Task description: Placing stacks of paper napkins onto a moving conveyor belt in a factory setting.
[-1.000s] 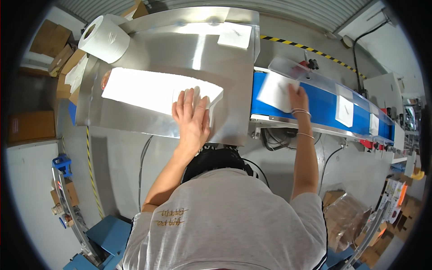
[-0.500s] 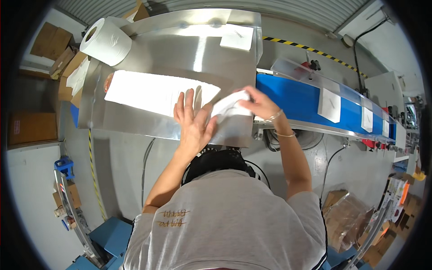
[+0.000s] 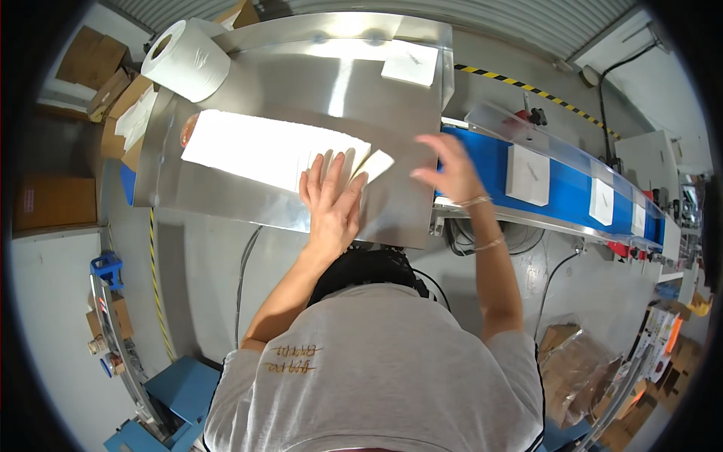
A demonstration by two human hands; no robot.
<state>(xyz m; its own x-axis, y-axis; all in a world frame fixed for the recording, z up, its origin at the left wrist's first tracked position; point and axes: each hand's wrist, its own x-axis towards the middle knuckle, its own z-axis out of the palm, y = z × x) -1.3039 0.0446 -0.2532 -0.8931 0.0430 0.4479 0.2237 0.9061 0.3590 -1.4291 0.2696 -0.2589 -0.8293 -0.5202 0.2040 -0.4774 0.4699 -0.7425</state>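
Note:
My left hand (image 3: 328, 200) lies with fingers spread on the near right end of a long white stack of folded sheets (image 3: 260, 151), which looks like paper or cloth. Beside its fingertips a narrow white flap (image 3: 376, 163) sticks out to the right. A reddish-brown rounded thing (image 3: 188, 130) shows at the stack's left end. My right hand (image 3: 454, 172) is in the air by the table's right edge, near the blue conveyor belt (image 3: 482, 162). Its thumb and fingers are apart, and nothing is seen between them.
On the steel table (image 3: 286, 83) stand a large white roll (image 3: 188, 60), far left, and a white square pad (image 3: 410, 62), far right. The belt carries several white pads (image 3: 529, 175) under a clear guard (image 3: 550, 135). Cardboard boxes (image 3: 54, 202) stand at left.
My right hand has let go of the white sheet's end and moved slightly right, its fingers opening. My left hand stays on the stack. The pads on the belt are at different places.

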